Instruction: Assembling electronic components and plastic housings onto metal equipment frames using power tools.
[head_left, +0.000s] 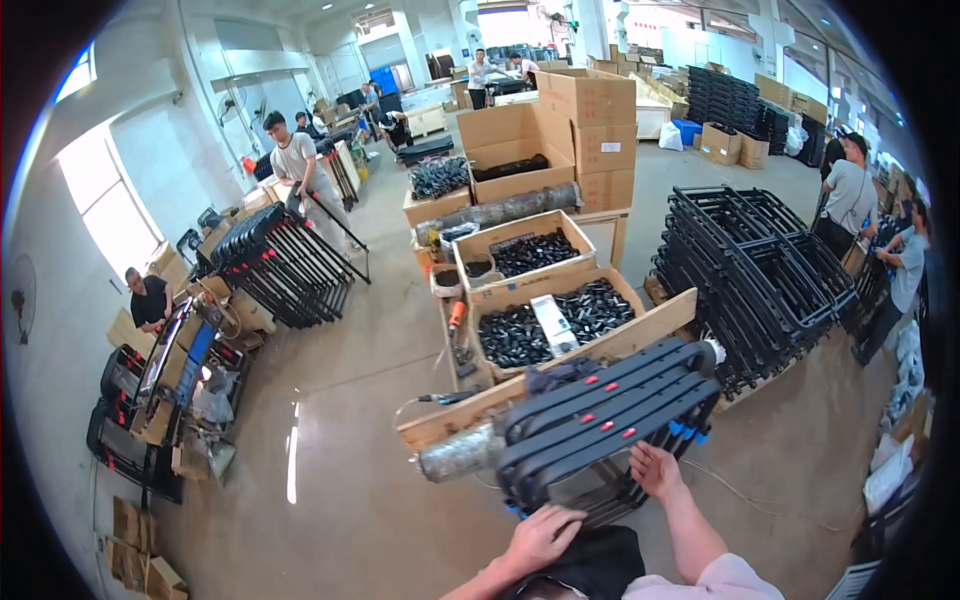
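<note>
Several black metal tube frames (pixel 590 410) with rounded corners and small red pieces along their bars stand side by side in front of me. My left hand (pixel 545 536) is closed at the near left corner of the nearest frame, its fingers bent over the dark tube. To the right, my right hand (pixel 656 470) is raised beside the same frame's bar, with loosely bent fingers apart and nothing visible in them. Blue pieces (pixel 688 432) show at the frames' right ends. A black cloth (pixel 610 562) lies just below my hands.
A wooden board (pixel 655 325) edges the bench behind the frames. Boxes of small black parts (pixel 605 305) stand beyond it, with a film-wrapped roll (pixel 455 455) at left. Stacked black frames (pixel 750 270) rise at right. A cable (pixel 745 492) crosses the floor. Co-workers stand left and right.
</note>
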